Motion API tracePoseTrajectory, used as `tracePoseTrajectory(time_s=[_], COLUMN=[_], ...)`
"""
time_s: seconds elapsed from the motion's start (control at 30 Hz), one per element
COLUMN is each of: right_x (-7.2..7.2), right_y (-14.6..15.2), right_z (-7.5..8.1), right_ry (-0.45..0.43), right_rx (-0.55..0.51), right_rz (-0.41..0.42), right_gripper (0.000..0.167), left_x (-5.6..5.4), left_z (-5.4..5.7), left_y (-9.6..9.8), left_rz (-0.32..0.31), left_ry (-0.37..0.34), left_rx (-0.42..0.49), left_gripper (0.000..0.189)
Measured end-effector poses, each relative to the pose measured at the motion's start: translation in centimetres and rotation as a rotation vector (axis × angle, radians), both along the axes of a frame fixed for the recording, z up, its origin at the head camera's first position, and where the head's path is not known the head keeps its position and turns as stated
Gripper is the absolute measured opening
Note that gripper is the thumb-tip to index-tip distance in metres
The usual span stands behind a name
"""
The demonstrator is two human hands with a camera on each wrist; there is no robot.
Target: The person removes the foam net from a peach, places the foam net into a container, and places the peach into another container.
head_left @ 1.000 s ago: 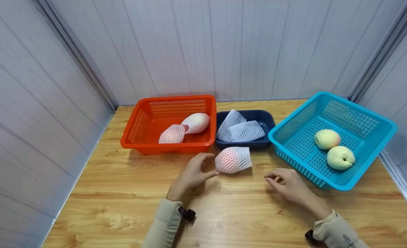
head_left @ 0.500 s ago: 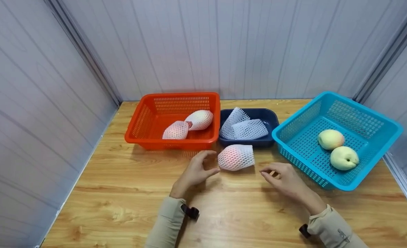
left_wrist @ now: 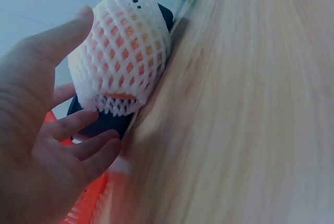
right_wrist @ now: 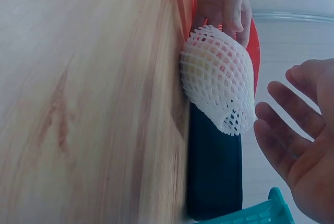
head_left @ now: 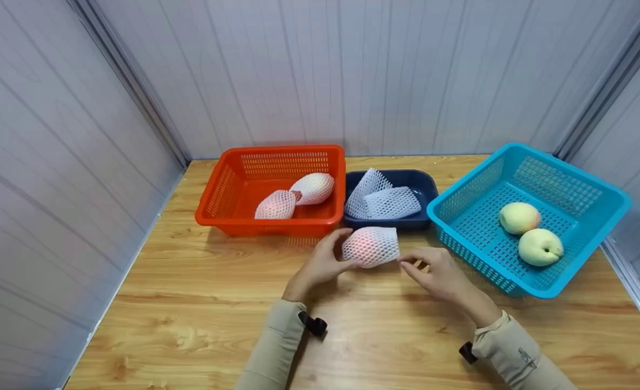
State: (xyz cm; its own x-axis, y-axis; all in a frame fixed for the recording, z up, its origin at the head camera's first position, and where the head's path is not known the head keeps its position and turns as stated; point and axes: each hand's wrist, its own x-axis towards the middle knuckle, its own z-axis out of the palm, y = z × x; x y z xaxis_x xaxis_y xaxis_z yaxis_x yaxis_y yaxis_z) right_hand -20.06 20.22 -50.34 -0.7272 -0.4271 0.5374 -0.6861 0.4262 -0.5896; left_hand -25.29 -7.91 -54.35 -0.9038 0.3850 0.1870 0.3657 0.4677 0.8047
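Observation:
A peach in a white foam net (head_left: 370, 247) lies on the wooden table in front of the navy tray. Pink skin shows through its mesh, and the sleeve's loose end points right. My left hand (head_left: 322, 265) is at the peach's left end, thumb on the near side and fingers on the far side. In the left wrist view, the thumb overlaps the foam net (left_wrist: 122, 51) and the other fingers spread loosely by its end. My right hand (head_left: 439, 275) is at the sleeve's right end with fingers bent; the right wrist view shows that hand (right_wrist: 308, 130) holding nothing.
An orange basket (head_left: 268, 222) at back left holds two netted peaches (head_left: 313, 188). The navy tray (head_left: 425, 189) beside it contains loose foam nets (head_left: 393, 202). At right, a turquoise basket (head_left: 477, 254) has two bare peaches (head_left: 540, 247). Panel walls (head_left: 320, 76) enclose the table (head_left: 190, 314).
Both hands have moved in toward the netted peach, the left hand rightward to its left end and the right hand leftward to the sleeve's end. The peach stays on the table.

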Motion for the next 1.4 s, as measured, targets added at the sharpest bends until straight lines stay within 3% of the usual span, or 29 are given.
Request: tracePoseTrajectory(time_s=[0.23, 0.67, 0.97, 1.1, 1.23, 1.4], right_x=[0.0, 0.6, 0.4, 0.6, 1.1, 1.8], right_y=[0.2, 0.5, 0.5, 0.5, 0.7, 0.4], right_z=[-0.5, -0.8, -0.8, -0.7, -0.1, 1.7], right_ry=[-0.008, -0.096, -0.080, -0.073, -0.208, -0.476], right_rx=[0.014, 0.026, 0.026, 0.022, -0.071, -0.318], right_rz=[0.002, -0.026, -0.063, -0.143, -0.251, -0.260], right_gripper=[0.008, 0.006, 0.006, 0.007, 0.013, 0.014], left_x=[-0.5, -0.6, -0.8, -0.3, 0.3, 1.3], left_z=[-0.7, -1.3, -1.0, -0.6, 0.4, 2.0], left_y=[1.3, 2.3, 2.3, 2.3, 2.6, 2.7], left_rz=[-0.031, -0.056, -0.082, -0.100, -0.130, -0.158], left_ry=[-0.002, -0.009, -0.002, -0.001, -0.012, -0.038], left_rx=[0.081, 0.171, 0.204, 0.210, 0.261, 0.345], left_gripper=[0.085, 0.074, 0.073, 0.073, 0.073, 0.073])
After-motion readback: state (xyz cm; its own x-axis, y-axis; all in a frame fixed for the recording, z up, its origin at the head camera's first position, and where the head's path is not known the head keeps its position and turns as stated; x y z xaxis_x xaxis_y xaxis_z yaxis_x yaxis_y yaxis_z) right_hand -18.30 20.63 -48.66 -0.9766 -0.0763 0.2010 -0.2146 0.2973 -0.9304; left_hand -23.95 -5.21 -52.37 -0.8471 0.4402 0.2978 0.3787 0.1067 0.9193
